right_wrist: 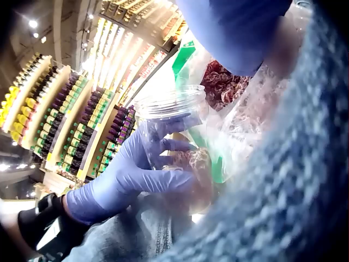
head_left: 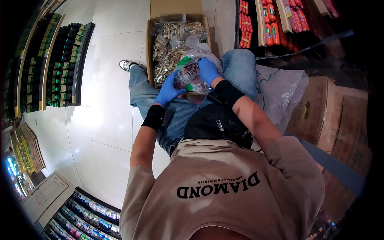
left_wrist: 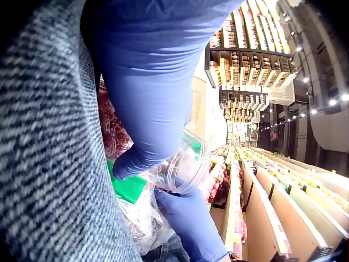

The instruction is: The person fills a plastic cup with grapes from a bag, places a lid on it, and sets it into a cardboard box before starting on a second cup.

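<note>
My gloved left hand (head_left: 168, 91) grips a clear plastic jar (right_wrist: 172, 103), its fingers and thumb round the side. The jar has a wide uncovered mouth, and some reddish dried stuff shows low in it. Beside it, a clear plastic bag (head_left: 208, 56) with green patches lies at my lap, full of dark red dried pieces (right_wrist: 223, 87). Over the bag is my gloved right hand (head_left: 209, 71), close to the jar's far side. Its fingertips are hidden, and I cannot tell whether they hold any pieces.
Ahead between my legs stands an open cardboard box (head_left: 176, 6) with bagged dried mushroom-like slices (head_left: 172, 52) and a round clear lid (head_left: 192, 41). Shelves of dark bottles (head_left: 64, 68) line the left. To the right are red packages (head_left: 272, 24), a white plastic bag (head_left: 280, 88) and cartons (head_left: 320, 108).
</note>
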Action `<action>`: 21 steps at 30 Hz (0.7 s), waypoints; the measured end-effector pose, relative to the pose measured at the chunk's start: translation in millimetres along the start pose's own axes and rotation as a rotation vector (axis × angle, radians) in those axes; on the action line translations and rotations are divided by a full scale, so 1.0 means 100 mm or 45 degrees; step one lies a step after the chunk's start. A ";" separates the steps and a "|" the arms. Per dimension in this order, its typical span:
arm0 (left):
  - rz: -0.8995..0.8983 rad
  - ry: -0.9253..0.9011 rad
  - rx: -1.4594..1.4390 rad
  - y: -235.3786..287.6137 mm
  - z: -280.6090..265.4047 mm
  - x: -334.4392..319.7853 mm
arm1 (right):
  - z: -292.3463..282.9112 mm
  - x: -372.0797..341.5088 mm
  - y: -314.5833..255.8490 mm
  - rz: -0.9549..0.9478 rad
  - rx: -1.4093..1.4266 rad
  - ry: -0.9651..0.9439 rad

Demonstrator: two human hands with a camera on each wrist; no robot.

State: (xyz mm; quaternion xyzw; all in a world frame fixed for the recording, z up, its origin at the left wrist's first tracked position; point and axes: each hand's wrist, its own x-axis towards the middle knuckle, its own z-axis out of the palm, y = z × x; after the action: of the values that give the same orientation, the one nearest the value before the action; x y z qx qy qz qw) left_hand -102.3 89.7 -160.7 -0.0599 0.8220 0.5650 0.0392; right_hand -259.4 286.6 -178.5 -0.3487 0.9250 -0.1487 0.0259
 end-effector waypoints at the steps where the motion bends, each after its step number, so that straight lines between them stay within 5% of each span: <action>1: -0.012 -0.002 0.000 0.01 0.00 0.00 | 0.01 0.01 -0.01 0.038 0.003 -0.006; 11: -0.018 0.000 -0.040 -0.07 0.02 0.01 | 0.11 0.01 0.10 0.047 0.395 0.215; 21: -0.073 -0.036 -0.105 0.05 0.00 -0.01 | 0.11 0.06 0.03 -0.109 0.507 0.104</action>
State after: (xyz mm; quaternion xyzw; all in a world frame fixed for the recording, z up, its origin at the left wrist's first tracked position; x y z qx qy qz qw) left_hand -102.3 91.8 -156.0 -0.0770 0.7954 0.5977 0.0647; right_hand -263.8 282.1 -189.7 -0.3694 0.8620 -0.3434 0.0504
